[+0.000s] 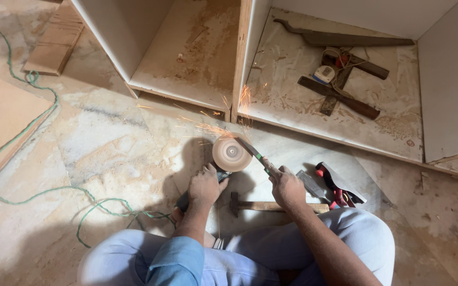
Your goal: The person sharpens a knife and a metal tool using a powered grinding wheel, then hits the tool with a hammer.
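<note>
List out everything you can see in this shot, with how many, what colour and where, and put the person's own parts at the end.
angle grinder: one, dark body with tan spinning disc, on the floor at centre, throwing sparks
green-handled blade: one, pressed against the disc's right edge
hammer: one, wooden handle, on the floor between the hands
hand tools: a few, red and grey, on the floor right of the right hand
green cord: one, looping across the floor at left
cabinet frame: one, pale boards, top
dark wood pieces: several, inside the right compartment
left hand: gripping the grinder body
right hand: holding the blade
legs: two, light blue trousers, bottom
</note>
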